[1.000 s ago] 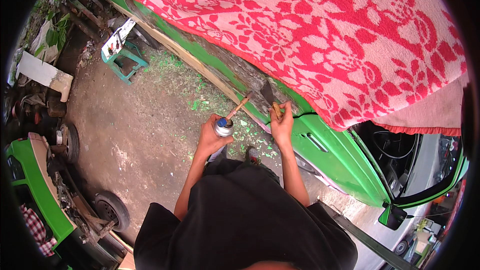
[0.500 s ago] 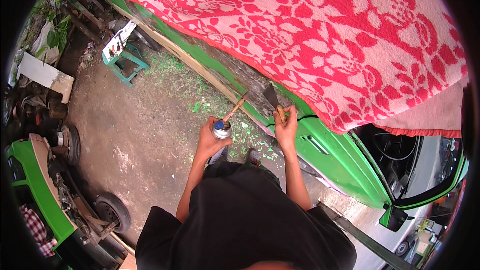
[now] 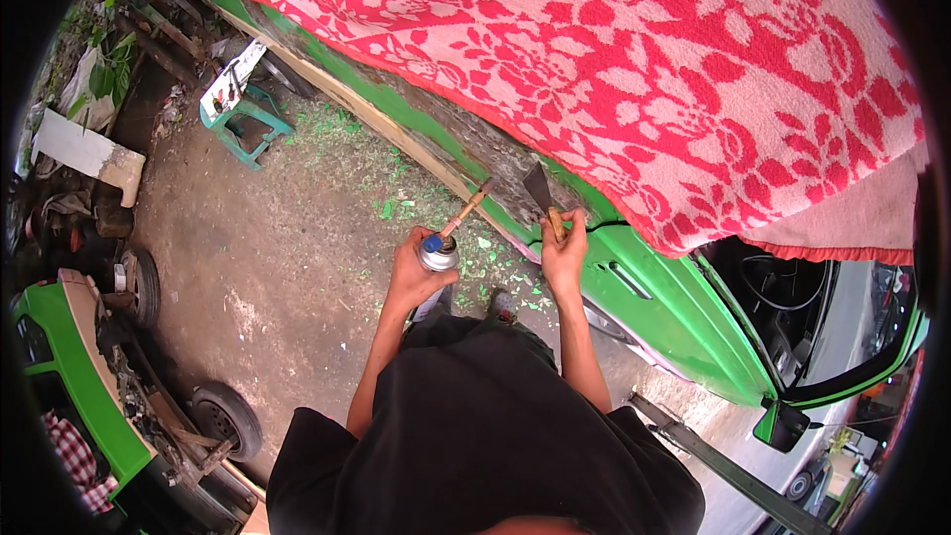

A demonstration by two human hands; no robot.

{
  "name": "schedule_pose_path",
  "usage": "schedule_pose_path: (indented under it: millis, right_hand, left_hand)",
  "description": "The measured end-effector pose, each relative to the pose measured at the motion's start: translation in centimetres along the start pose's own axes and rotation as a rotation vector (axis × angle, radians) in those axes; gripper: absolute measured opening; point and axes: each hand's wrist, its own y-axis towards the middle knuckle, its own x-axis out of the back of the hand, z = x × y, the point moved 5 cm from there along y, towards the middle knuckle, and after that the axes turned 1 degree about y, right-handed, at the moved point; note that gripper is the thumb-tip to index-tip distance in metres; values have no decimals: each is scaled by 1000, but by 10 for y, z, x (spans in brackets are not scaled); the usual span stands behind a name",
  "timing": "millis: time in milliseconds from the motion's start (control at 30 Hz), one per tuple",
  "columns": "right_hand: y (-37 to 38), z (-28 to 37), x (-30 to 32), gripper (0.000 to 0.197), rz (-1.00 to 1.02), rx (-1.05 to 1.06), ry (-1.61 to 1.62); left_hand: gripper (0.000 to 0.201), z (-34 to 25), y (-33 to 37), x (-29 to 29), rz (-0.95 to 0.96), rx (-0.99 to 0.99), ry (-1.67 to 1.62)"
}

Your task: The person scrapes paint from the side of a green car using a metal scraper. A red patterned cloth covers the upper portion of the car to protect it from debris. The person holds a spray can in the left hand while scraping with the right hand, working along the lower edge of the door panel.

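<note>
My left hand [image 3: 408,270] is wrapped round a gas torch [image 3: 439,253], a silver canister with a blue valve and a brass-coloured nozzle. The nozzle [image 3: 470,209] points up and right toward the green vehicle's side panel [image 3: 416,124]; no flame can be made out. In my right hand [image 3: 564,256] is a scraper [image 3: 540,188] with a wooden handle and a broad dark blade. The blade lies at the panel's stripped, grey-brown strip [image 3: 495,160]; whether it touches cannot be told. Green paint flakes [image 3: 388,208] are scattered on the ground below.
A red and pink floral blanket [image 3: 614,69] covers the vehicle's upper part. The green door [image 3: 659,312] with its mirror [image 3: 780,426] is at right. A green stool [image 3: 248,124] with tools on it stands far left. Loose wheels [image 3: 226,416] and another green vehicle [image 3: 84,386] are at left.
The view has shifted slightly. Both hands keep nearly the same place, still holding the torch and the scraper.
</note>
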Motion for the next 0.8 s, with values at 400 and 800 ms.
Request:
schedule_pose_path:
  millis: [400, 800]
  right_hand:
    - [3, 5, -2, 25, 72, -45, -55]
    - [31, 21, -41, 26, 124, 91, -134]
  left_hand:
    - [53, 3, -4, 2, 9, -19, 45]
    - [52, 19, -11, 20, -57, 38, 88]
